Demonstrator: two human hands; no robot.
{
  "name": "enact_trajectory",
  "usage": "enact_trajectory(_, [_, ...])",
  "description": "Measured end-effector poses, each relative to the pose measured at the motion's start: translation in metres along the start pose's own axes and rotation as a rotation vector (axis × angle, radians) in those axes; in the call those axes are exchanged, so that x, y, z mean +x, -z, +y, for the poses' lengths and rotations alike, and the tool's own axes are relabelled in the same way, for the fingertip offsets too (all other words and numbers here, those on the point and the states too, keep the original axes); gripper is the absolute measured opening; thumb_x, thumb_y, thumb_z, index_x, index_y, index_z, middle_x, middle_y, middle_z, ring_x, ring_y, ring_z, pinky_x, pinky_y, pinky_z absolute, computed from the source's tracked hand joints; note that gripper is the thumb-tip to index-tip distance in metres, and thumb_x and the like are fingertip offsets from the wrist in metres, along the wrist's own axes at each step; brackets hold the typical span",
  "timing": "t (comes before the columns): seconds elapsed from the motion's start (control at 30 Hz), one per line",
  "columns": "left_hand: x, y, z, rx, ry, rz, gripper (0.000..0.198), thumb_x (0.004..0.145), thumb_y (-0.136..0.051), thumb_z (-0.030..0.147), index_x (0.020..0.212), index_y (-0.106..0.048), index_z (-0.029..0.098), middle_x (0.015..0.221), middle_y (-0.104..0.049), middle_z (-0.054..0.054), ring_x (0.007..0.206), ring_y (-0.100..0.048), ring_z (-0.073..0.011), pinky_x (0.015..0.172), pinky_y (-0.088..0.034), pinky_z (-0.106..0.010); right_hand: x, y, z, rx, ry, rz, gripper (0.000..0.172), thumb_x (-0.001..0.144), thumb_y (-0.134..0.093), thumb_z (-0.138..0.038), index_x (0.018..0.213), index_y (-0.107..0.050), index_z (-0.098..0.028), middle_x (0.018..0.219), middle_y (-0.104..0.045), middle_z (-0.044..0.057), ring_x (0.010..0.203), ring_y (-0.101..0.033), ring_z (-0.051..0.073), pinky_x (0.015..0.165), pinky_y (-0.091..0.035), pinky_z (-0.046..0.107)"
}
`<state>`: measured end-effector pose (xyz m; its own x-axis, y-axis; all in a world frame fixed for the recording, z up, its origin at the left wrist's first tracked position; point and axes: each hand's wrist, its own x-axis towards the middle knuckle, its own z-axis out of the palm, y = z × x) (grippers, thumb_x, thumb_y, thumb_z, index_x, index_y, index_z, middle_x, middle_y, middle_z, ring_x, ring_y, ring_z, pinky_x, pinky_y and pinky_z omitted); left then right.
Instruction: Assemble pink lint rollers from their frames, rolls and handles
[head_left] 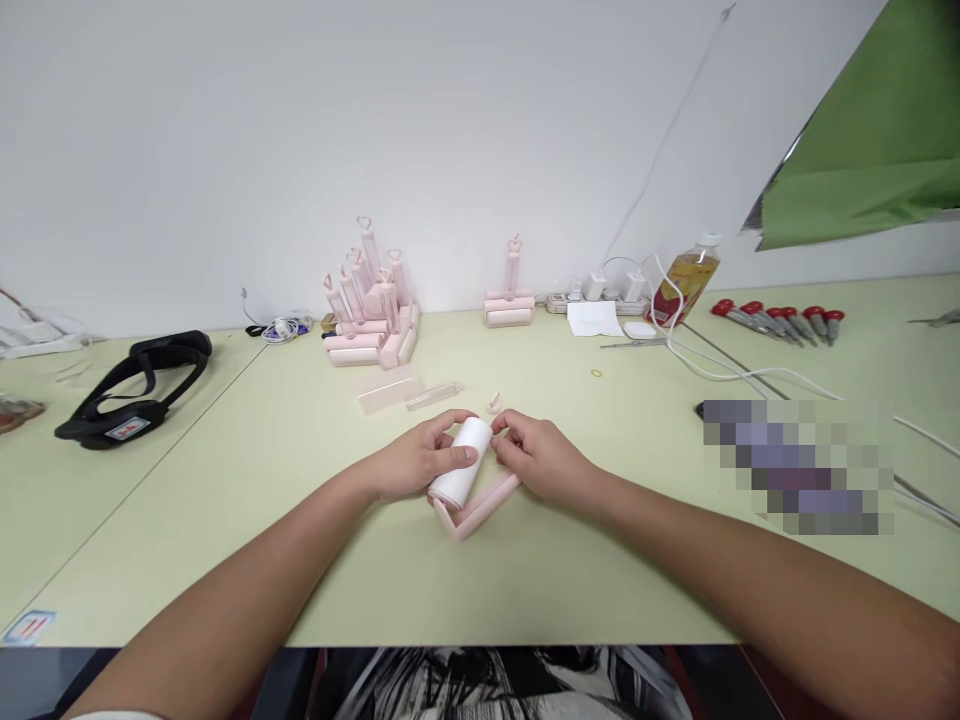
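Note:
My left hand (427, 455) is wrapped around a white paper roll (471, 445), its thumb lying across the front. The roll tilts, its upper end leaning toward my right hand (536, 455). A pink angled plastic holder (484, 508), like a lint roller's frame, sits along the roll's lower right side. Its far end runs under my right hand, whose curled fingers close on it beside the roll; the exact grip is partly hidden. Just beyond my hands lie a small pink heart-topped piece (493, 402), a clear tube (435, 396) and a clear pale-pink cover (390, 390).
Several pink rollers with heart-topped handles (367, 300) are grouped by the wall, with another (511, 285) to their right. Farther right are a power strip (600, 303), a drink bottle (684, 280), white cables and red-handled tools (780, 322). A black headset strap (142, 390) lies left.

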<state>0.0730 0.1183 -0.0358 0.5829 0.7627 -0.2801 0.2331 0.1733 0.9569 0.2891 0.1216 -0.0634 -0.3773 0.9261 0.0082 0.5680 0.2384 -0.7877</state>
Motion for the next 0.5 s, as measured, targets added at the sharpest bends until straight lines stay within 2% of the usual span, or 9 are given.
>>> enact_trajectory(0.17, [0.0, 0.002, -0.0003, -0.004, -0.027, -0.019, 0.055, 0.083, -0.065, 0.048, 0.131, -0.047, 0.026, 0.082, -0.051, 0.001, 0.062, -0.051, -0.0108, 0.052, -0.04, -0.02, 0.0021, 0.0002, -0.0007, 0.109, 0.075, 0.033, 0.02, 0.092, -0.045, -0.04, 0.084, -0.047, -0.022, 0.068, -0.05, -0.005, 0.06, -0.045, 0.012, 0.056, -0.033, 0.025])
enact_trajectory(0.37, [0.0009, 0.004, -0.003, 0.03, -0.057, -0.078, 0.06, 0.085, -0.063, 0.045, 0.137, -0.042, 0.024, 0.081, -0.05, 0.001, 0.063, -0.048, -0.0104, 0.053, -0.036, -0.02, 0.0005, 0.002, -0.0008, 0.095, 0.142, -0.014, 0.022, 0.094, -0.044, -0.043, 0.087, -0.043, -0.022, 0.072, -0.048, -0.005, 0.064, -0.044, 0.012, 0.058, -0.035, 0.025])
enact_trajectory(0.5, [0.0009, 0.0047, -0.0028, 0.045, -0.072, -0.108, 0.063, 0.085, -0.063, 0.042, 0.14, -0.039, 0.025, 0.087, -0.054, -0.001, 0.069, -0.05, -0.012, 0.059, -0.039, -0.022, -0.0009, 0.0003, -0.0023, 0.314, 0.026, -0.108, 0.033, 0.091, -0.046, -0.055, 0.09, -0.04, -0.023, 0.068, -0.046, -0.007, 0.05, -0.044, 0.01, 0.045, -0.037, 0.022])
